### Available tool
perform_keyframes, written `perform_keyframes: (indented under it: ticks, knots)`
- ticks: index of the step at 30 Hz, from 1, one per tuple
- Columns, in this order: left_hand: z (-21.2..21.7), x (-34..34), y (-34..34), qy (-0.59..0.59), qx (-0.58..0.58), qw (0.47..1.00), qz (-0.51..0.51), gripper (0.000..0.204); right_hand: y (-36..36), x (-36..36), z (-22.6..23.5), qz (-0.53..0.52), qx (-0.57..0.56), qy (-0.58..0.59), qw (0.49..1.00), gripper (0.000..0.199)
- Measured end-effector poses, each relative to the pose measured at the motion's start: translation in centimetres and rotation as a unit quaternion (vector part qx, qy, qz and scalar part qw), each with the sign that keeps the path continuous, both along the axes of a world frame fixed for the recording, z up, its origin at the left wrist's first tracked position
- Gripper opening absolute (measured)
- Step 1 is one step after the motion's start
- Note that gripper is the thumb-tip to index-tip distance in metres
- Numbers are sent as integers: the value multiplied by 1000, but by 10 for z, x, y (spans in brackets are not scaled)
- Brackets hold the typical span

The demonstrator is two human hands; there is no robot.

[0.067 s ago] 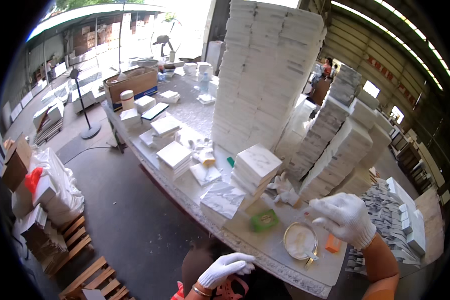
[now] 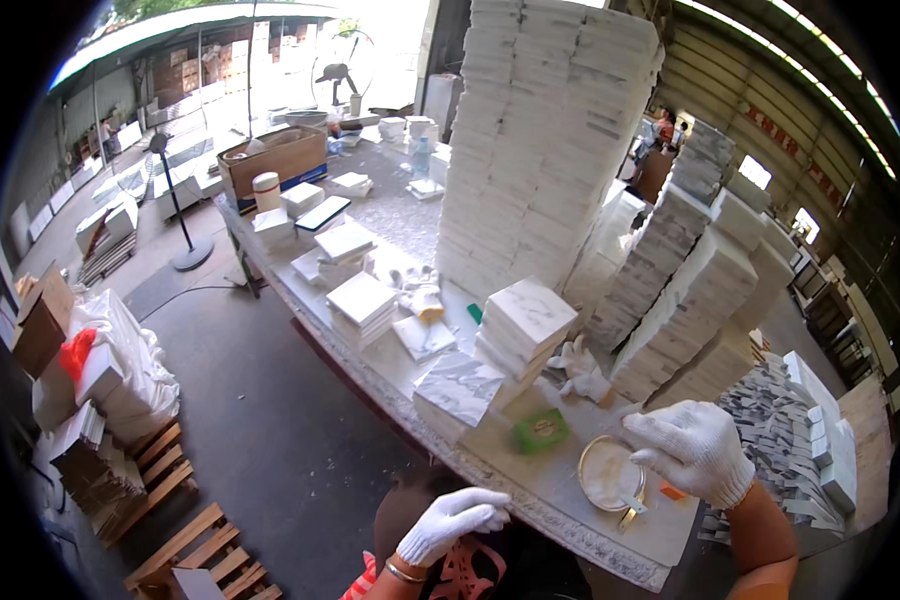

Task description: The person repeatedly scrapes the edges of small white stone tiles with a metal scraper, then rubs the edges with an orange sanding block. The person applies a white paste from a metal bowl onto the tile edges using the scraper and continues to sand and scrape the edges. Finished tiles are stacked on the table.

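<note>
My right hand (image 2: 692, 448), in a white glove, is over a round shallow tin (image 2: 610, 474) of white paste on the stone worktop (image 2: 530, 470). Its fingers pinch a small tool that reaches into the tin. A brass-coloured handle (image 2: 628, 517) sticks out below the tin. My left hand (image 2: 452, 520), also gloved, hangs off the near table edge with loosely curled fingers, holding nothing. A green pad (image 2: 541, 430) lies just left of the tin, and an orange piece (image 2: 672, 491) shows under my right hand.
A tall stack of white marble tiles (image 2: 540, 140) rises behind, with stepped stacks (image 2: 690, 270) to the right. Small tile piles (image 2: 362, 305), a loose tile (image 2: 460, 385), crumpled gloves (image 2: 580, 365), a cardboard box (image 2: 275, 160). Wooden pallets (image 2: 170, 500) and a fan stand (image 2: 185, 250) on the floor.
</note>
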State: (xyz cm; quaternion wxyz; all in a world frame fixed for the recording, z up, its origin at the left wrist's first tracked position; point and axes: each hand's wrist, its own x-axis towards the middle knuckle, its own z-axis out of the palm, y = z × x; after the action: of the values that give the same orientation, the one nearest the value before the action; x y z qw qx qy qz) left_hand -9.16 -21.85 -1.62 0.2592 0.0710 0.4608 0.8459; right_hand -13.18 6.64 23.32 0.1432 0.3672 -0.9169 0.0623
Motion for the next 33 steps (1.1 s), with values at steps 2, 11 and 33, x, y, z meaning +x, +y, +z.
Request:
perform_keyframes:
  ticks: [2, 11, 33]
  knots:
    - [23, -6, -13, 23, -20, 991, 134, 33, 11, 23, -25, -31, -26, -55, 998, 35]
    - [50, -86, -16, 354, -629, 590, 361, 108, 14, 66, -105, -125, -249, -315, 907, 37]
    - [24, 14, 71, 433, -466, 684, 356, 112, -36, 64, -193, -110, -679, -519, 507, 58]
